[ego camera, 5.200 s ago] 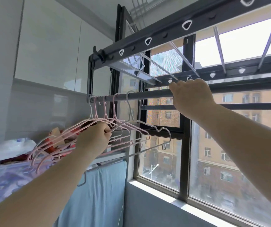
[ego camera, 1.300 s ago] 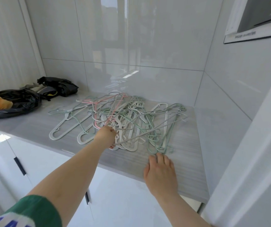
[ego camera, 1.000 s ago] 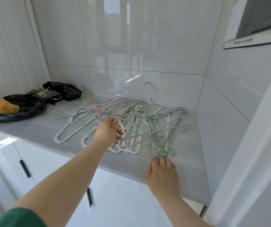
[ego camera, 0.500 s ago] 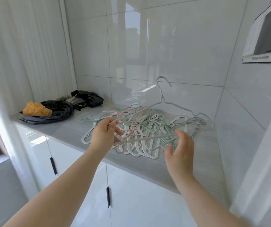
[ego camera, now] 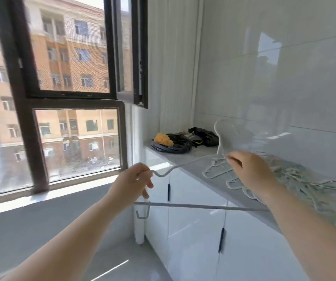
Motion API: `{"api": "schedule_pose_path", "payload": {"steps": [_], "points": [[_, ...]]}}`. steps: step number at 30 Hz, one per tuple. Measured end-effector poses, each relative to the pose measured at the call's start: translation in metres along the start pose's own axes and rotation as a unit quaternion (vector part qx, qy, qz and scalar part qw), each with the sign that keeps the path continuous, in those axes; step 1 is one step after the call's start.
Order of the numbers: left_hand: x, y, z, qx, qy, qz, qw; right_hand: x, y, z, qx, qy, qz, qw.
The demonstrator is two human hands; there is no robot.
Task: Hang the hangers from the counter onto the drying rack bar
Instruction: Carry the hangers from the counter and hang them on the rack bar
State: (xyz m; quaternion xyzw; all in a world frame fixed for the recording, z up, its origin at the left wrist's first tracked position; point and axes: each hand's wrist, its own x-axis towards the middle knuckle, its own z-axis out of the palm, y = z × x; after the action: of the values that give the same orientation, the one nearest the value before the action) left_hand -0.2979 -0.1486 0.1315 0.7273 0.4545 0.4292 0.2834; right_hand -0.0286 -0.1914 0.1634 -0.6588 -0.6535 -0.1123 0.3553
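Both hands grasp one grey hanger (ego camera: pixel 193 205), left hand (ego camera: pixel 131 182) at its shoulder bend, right hand (ego camera: pixel 250 171) pinching below the hook, beside the pile (ego camera: pixel 305 179) on the counter (ego camera: pixel 191 159); apparently mid-carry, next hooking the unseen rack bar.

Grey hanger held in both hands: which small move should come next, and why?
Probably lift the grey hanger clear of the counter. The left hand grips one shoulder end and the right hand pinches near its neck, but its far end lies hidden behind the right arm, beside the pile of hangers, so it could snag there.
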Motion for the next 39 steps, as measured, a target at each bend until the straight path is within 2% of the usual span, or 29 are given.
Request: {"api": "schedule_pose_path", "payload": {"steps": [3, 6, 10, 13, 17, 20, 27, 33, 39], "points": [[-0.051, -0.019, -0.069, 0.110, 0.058, -0.027, 0.992, -0.006, -0.077, 0.031, 0.070, -0.007, -0.049, 0.996], [-0.110, -0.031, -0.139, 0.221, 0.114, -0.065, 0.966, -0.020, -0.159, 0.061, 0.122, -0.039, -0.100, 0.987], [-0.187, -0.044, -0.221, 0.353, 0.170, -0.105, 0.914, -0.047, -0.280, 0.092, 0.185, -0.115, -0.193, 0.957], [-0.239, -0.048, -0.274, 0.403, 0.236, -0.144, 0.872, -0.072, -0.375, 0.109, 0.224, -0.153, -0.276, 0.922], [-0.317, -0.052, -0.335, 0.464, 0.325, -0.201, 0.799, -0.107, -0.487, 0.124, 0.264, -0.212, -0.350, 0.874], [-0.374, -0.051, -0.378, 0.483, 0.357, -0.249, 0.760, -0.134, -0.564, 0.130, 0.290, -0.247, -0.412, 0.828], [-0.472, -0.039, -0.477, 0.512, 0.440, -0.331, 0.659, -0.177, -0.723, 0.138, 0.331, -0.260, -0.533, 0.734], [-0.505, -0.032, -0.552, 0.540, 0.488, -0.385, 0.568, -0.196, -0.841, 0.137, 0.387, -0.279, -0.571, 0.667], [-0.519, -0.041, -0.609, 0.566, 0.510, -0.386, 0.520, -0.215, -0.921, 0.138, 0.415, -0.277, -0.617, 0.608]]}}
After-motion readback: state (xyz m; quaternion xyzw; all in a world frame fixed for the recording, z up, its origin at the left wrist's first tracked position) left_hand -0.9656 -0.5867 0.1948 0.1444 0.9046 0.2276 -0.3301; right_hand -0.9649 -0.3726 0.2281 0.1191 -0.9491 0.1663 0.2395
